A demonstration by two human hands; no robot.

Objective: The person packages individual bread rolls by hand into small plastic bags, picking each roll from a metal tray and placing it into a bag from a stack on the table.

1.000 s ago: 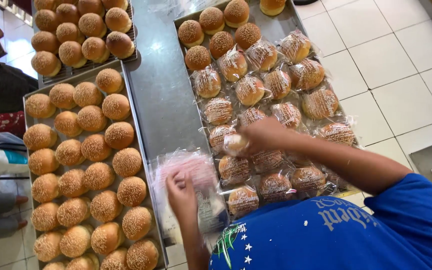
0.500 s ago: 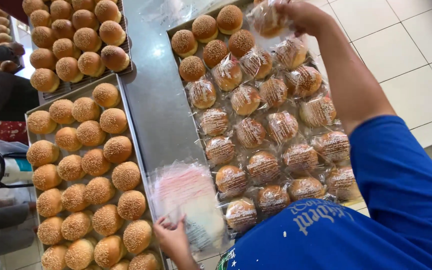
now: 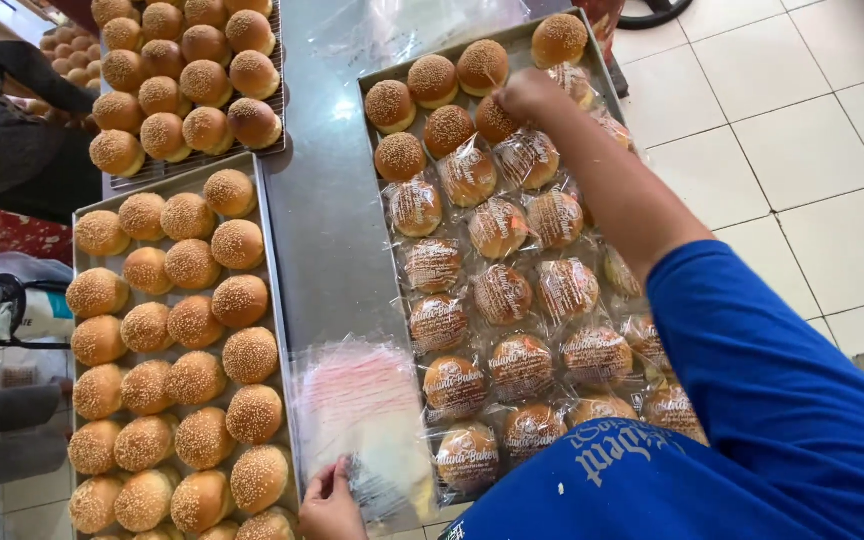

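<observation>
Scene: a head camera is looking down on a steel worktop (image 3: 337, 230) carrying trays of round sesame buns.
Right hand: the right hand (image 3: 524, 95) is reaching to the far end of the right tray (image 3: 372, 82), its fingers curling onto a bare bun (image 3: 495, 120) beside the wrapped ones; whether it is gripping the bun fully, I cannot tell.
Left hand: the left hand (image 3: 330, 500) is lying flat near the bottom edge, fingertips pressing on a stack of clear plastic bags (image 3: 364, 420); it is holding nothing closed in it.
Wrapped buns: bagged buns (image 3: 500, 295) are filling most of the right tray, in rows.
Bare buns: a few unwrapped buns (image 3: 432, 80) are sitting at the far end of that tray; the left tray (image 3: 264, 215) is holding many more, all bare.
Step in hand: it is looking like bagging, one bun being fetched.
Next move: it would be calling for carrying the bun back to the bags and opening the top bag with the left hand.
</observation>
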